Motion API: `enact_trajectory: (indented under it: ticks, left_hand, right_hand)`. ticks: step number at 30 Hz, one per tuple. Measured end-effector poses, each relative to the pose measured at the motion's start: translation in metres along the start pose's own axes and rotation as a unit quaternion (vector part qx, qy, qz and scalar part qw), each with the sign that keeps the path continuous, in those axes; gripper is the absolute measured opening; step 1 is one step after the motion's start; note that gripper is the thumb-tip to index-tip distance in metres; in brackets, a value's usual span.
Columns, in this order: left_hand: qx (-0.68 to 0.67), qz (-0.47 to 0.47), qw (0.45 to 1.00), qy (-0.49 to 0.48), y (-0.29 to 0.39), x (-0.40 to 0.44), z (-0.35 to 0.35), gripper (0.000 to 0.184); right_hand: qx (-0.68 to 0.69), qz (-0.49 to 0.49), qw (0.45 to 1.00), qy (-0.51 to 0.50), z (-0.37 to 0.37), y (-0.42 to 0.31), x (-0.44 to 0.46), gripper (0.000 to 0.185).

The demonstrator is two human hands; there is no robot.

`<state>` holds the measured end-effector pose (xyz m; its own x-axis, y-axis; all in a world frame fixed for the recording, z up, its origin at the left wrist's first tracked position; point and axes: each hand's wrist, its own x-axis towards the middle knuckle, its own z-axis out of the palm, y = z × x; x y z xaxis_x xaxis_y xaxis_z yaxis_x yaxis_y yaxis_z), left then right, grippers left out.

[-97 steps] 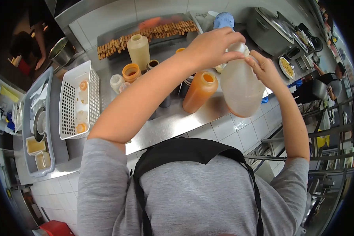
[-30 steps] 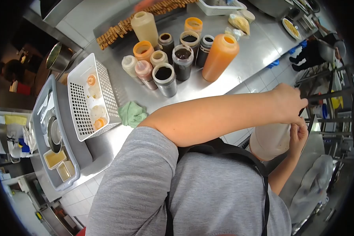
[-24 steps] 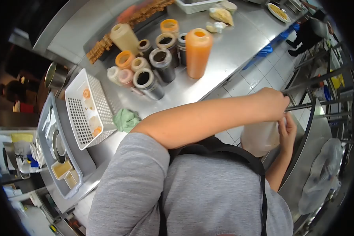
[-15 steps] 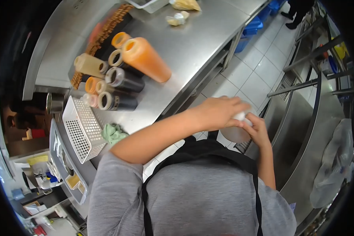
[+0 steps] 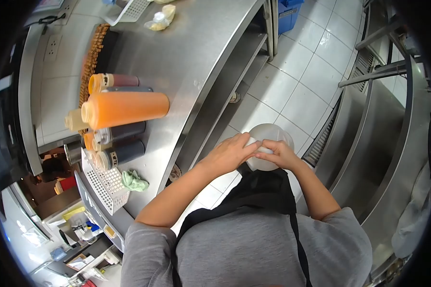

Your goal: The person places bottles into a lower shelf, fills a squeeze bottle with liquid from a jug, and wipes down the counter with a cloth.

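Note:
A large translucent jug (image 5: 278, 135) hangs in front of the black apron, above the tiled floor. My left hand (image 5: 232, 153) is closed round the white cap (image 5: 255, 145) at its top. My right hand (image 5: 276, 154) has its fingers pressed on the same cap and neck from the other side. On the steel counter (image 5: 177, 43) to the left stand an orange squeeze bottle (image 5: 129, 109) without a cap and several open bottles of dark sauce, one of them a dark bottle (image 5: 124, 154) near the basket. A green cloth (image 5: 134, 181) lies by the counter's edge.
A white perforated basket (image 5: 103, 184) and a grey tub (image 5: 92, 201) are at the lower left. A knotted plastic bag (image 5: 161, 18) lies at the counter's far end. Steel sinks (image 5: 373, 153) stand on the right. A blue bin (image 5: 288, 16) is on the floor ahead.
The view has turned, so the counter and its bottles now lie further left and the sinks show more. The jug and both hands have come in from the right to the front of the apron.

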<state>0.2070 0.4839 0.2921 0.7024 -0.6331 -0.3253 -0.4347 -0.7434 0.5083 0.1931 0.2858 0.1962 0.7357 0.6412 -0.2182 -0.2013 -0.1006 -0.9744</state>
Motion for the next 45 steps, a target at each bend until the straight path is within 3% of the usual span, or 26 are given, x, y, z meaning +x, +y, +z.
enact_trajectory:
  ticks: [2, 4, 6, 7, 9, 10, 13, 15, 17, 19, 21, 22, 24, 26, 29, 30, 31, 32, 33, 35, 38, 39, 40, 42, 45]
  left_hand:
    - [0.030, -0.018, 0.998, -0.044, -0.009, -0.002, -0.002, 0.035]
    - [0.074, 0.008, 0.991, 0.114, -0.014, -0.001, -0.017, 0.040]
    - [0.054, -0.060, 0.982, 0.172, -0.012, -0.016, -0.050, 0.048]
    - [0.086, -0.080, 0.959, 0.257, -0.018, -0.033, -0.047, 0.049]
    - [0.167, -0.091, 0.928, 0.321, -0.043, -0.059, -0.041, 0.047]
    - [0.198, -0.105, 0.930, 0.293, -0.056, -0.072, -0.036, 0.049]
    - [0.246, -0.147, 0.934, 0.214, -0.080, -0.092, -0.016, 0.054]
    - [0.282, -0.138, 0.926, 0.209, -0.090, -0.099, -0.010, 0.060]
    - [0.182, -0.160, 0.929, 0.281, -0.096, -0.107, 0.001, 0.065]
    - [0.197, -0.178, 0.932, 0.246, -0.095, -0.112, -0.004, 0.067]
    - [0.211, -0.179, 0.938, 0.209, -0.094, -0.112, -0.008, 0.065]
    - [0.201, -0.179, 0.938, 0.220, -0.095, -0.113, -0.006, 0.065]
    - [0.225, -0.191, 0.931, 0.216, -0.091, -0.106, -0.004, 0.066]
    - [0.239, -0.215, 0.917, 0.235, -0.090, -0.104, 0.000, 0.064]
    - [0.210, -0.274, 0.898, 0.273, -0.087, -0.101, 0.000, 0.068]
    - [0.323, -0.242, 0.886, 0.225, -0.086, -0.093, -0.006, 0.064]
    - [0.432, -0.206, 0.861, 0.174, -0.086, -0.089, -0.008, 0.065]
    - [0.383, -0.238, 0.878, 0.162, -0.086, -0.095, -0.010, 0.075]
    - [0.385, -0.237, 0.877, 0.160, -0.086, -0.093, -0.012, 0.075]
    - [0.403, -0.228, 0.879, 0.119, -0.082, -0.085, -0.015, 0.074]
    - [0.464, -0.249, 0.842, 0.116, -0.077, -0.091, -0.015, 0.074]
    - [0.491, -0.241, 0.833, 0.088, -0.074, -0.083, -0.016, 0.075]
    - [0.448, -0.176, 0.862, 0.160, -0.080, -0.055, -0.006, 0.057]
    - [0.436, -0.204, 0.864, 0.144, -0.083, -0.057, -0.008, 0.057]
    - [0.424, -0.221, 0.868, 0.131, -0.084, -0.065, -0.011, 0.058]
  right_hand:
    - [0.070, -0.004, 0.997, 0.031, 0.012, 0.018, 0.014, 0.031]
    - [0.136, -0.009, 0.988, 0.069, 0.024, 0.042, 0.030, 0.031]
    - [0.164, 0.166, 0.965, 0.122, 0.041, 0.081, 0.046, 0.027]
    - [0.175, 0.170, 0.961, 0.131, 0.062, 0.114, 0.053, 0.027]
    - [-0.044, 0.012, 0.966, 0.255, 0.115, 0.183, 0.063, 0.023]
    - [-0.080, 0.104, 0.963, 0.237, 0.131, 0.200, 0.064, 0.020]
    - [-0.046, 0.195, 0.937, 0.285, 0.166, 0.258, 0.073, 0.021]
    - [-0.030, 0.208, 0.943, 0.260, 0.175, 0.288, 0.084, 0.023]
    - [0.005, 0.199, 0.960, 0.197, 0.173, 0.297, 0.107, 0.028]
    - [0.001, 0.210, 0.964, 0.161, 0.159, 0.308, 0.133, 0.034]
    - [0.014, 0.136, 0.985, 0.104, 0.157, 0.328, 0.156, 0.039]
    - [0.022, 0.143, 0.984, 0.108, 0.153, 0.337, 0.170, 0.039]
    - [0.319, 0.256, 0.913, 0.004, 0.143, 0.336, 0.197, 0.042]
    - [0.348, 0.248, 0.902, 0.060, 0.168, 0.354, 0.227, 0.044]
    - [0.410, 0.283, 0.867, 0.028, 0.200, 0.360, 0.276, 0.046]
    - [0.106, 0.081, 0.991, 0.023, 0.231, 0.383, 0.300, 0.048]
    - [-0.054, -0.026, 0.998, 0.002, 0.238, 0.381, 0.308, 0.050]
    - [-0.210, -0.135, 0.968, 0.015, 0.244, 0.379, 0.315, 0.052]
    - [-0.106, 0.027, 0.992, 0.060, 0.225, 0.351, 0.311, 0.049]
    - [0.005, 0.185, 0.977, 0.102, 0.202, 0.327, 0.311, 0.046]
    - [0.035, 0.135, 0.990, 0.031, 0.189, 0.342, 0.317, 0.053]
    - [0.054, 0.187, 0.980, 0.049, 0.191, 0.351, 0.321, 0.060]
    - [0.073, 0.237, 0.967, 0.066, 0.192, 0.358, 0.322, 0.067]
    - [0.101, 0.199, 0.906, 0.361, 0.167, 0.361, 0.299, 0.074]
    - [0.167, 0.197, 0.859, 0.442, 0.138, 0.371, 0.311, 0.079]
